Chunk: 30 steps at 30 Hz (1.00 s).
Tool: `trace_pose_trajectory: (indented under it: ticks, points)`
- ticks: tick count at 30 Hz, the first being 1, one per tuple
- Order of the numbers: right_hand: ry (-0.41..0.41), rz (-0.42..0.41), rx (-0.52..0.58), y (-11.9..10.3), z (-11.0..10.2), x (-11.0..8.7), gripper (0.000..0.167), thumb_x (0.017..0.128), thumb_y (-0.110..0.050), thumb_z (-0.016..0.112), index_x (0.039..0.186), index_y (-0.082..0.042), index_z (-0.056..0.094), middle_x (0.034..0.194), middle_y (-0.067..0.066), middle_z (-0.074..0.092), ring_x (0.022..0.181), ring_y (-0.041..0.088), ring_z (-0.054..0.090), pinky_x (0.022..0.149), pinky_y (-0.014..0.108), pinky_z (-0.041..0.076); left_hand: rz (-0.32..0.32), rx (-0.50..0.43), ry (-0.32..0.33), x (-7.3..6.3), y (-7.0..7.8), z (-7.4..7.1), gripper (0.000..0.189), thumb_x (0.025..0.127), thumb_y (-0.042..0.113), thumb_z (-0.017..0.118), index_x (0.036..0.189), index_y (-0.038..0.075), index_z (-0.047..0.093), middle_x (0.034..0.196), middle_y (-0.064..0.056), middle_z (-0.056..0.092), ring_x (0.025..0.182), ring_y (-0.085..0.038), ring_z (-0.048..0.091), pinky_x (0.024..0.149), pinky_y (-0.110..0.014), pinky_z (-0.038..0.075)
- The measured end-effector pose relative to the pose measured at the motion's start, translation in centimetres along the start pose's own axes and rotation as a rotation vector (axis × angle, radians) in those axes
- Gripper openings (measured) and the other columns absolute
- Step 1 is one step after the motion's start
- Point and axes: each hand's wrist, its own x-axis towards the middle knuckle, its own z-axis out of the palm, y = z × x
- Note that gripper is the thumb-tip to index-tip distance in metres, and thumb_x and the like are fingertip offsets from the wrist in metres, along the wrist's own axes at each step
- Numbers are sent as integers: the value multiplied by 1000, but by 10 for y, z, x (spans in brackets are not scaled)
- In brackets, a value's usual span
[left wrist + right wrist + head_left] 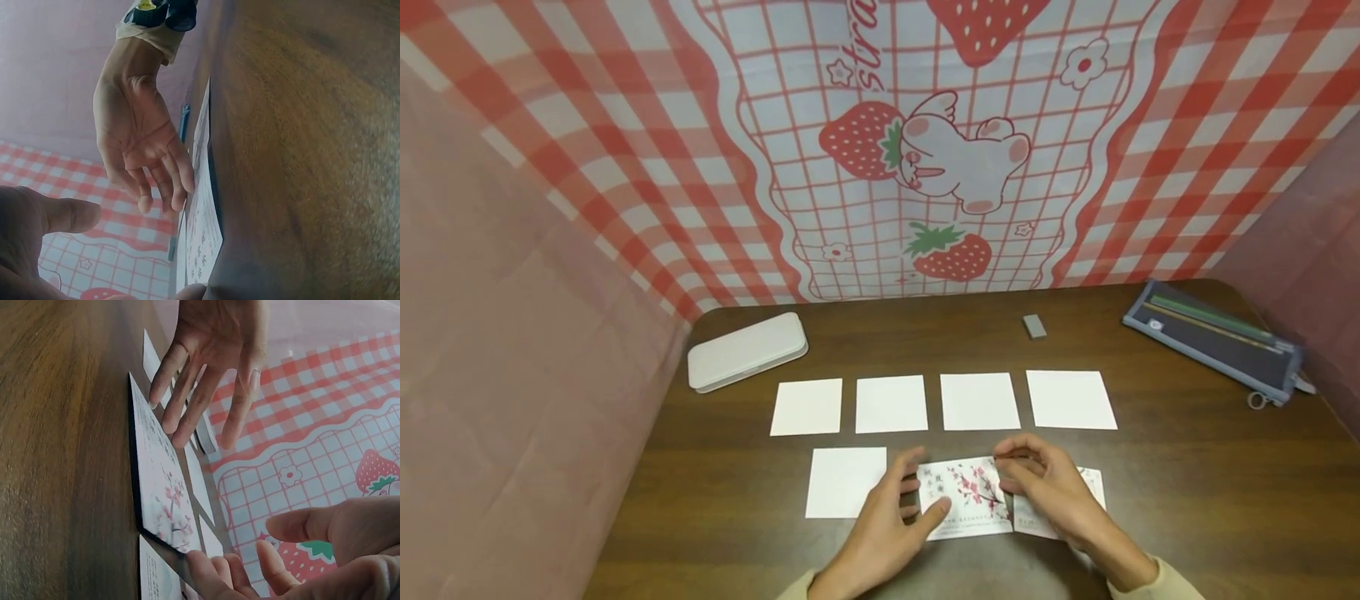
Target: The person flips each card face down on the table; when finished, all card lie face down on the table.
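Observation:
A card printed with pink blossoms and dark characters (966, 504) lies on the table between my hands. My left hand (891, 521) is at its left edge, fingers apart and loosely bent, thumb over the card's lower left part. My right hand (1052, 483) is at its upper right corner. In the right wrist view, right fingertips (203, 565) touch or nearly touch the blossom card (165, 494), while the thumb stands away from them. Partly hidden under my right hand is a second printed card (1033, 518), beside the first one's right edge.
Three blank white cards (891, 404) (980, 402) (1071, 400) and a cream card (807, 407) form a row behind. Another white card (844, 483) lies left. Farther back are a white case (747, 352), a grey eraser-like block (1033, 326) and a dark zip pouch (1213, 340).

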Motion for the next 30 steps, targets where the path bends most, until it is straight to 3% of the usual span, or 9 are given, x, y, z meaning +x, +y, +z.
trace_pose_trajectory:
  ticks: [4, 8, 14, 19, 23, 26, 30]
  points:
    - [7, -9, 48, -2, -3, 1, 29, 103, -3, 58, 128, 11, 54, 130, 26, 58, 118, 25, 68, 94, 31, 63, -1, 18, -4, -1, 1, 1, 69, 99, 36, 72, 153, 6, 43, 152, -22, 52, 130, -41, 60, 92, -46, 63]
    - [-36, -28, 104, -5, -7, 3, 35, 104, -7, 59, 132, 13, 50, 133, 27, 56, 111, 17, 69, 93, 32, 63, -1, 12, -13, -2, 3, 1, 66, 99, 35, 72, 152, 7, 45, 149, -22, 54, 131, -42, 59, 95, -46, 62]
    - [-159, -36, 173, -8, -12, 3, 43, 105, -10, 58, 135, 16, 44, 124, 16, 65, 107, 17, 68, 93, 33, 64, 7, -13, -43, -4, 6, 4, 63, 101, 39, 68, 151, 6, 47, 153, -22, 50, 138, -48, 54, 100, -49, 59]
    - [-292, -58, 206, -6, -9, 2, 37, 104, -9, 60, 130, 13, 45, 111, 3, 73, 103, 15, 72, 91, 33, 64, -1, -26, -71, -4, 8, 7, 62, 105, 51, 57, 150, 9, 49, 155, -21, 50, 143, -46, 50, 105, -51, 57]
    - [-361, -69, 184, -4, -2, 2, 41, 103, -10, 61, 132, 13, 45, 116, 10, 75, 105, 14, 73, 90, 32, 64, -2, -41, -99, -3, 9, 11, 63, 106, 53, 53, 151, 9, 48, 156, -23, 48, 146, -45, 47, 108, -51, 54]
    - [-408, -76, 172, -1, 4, 3, 48, 104, -14, 61, 137, 17, 43, 127, 22, 70, 108, 17, 73, 92, 34, 64, -11, -67, -120, -2, 10, 12, 61, 107, 52, 51, 153, 12, 47, 157, -22, 47, 146, -43, 48, 108, -50, 55]
    - [-422, -61, 148, 1, 11, 3, 53, 105, -19, 63, 142, 14, 43, 136, 31, 62, 115, 25, 72, 95, 39, 63, 8, -146, -142, 0, 9, 10, 54, 111, 44, 46, 156, 14, 45, 157, -18, 51, 137, -36, 59, 103, -36, 59]
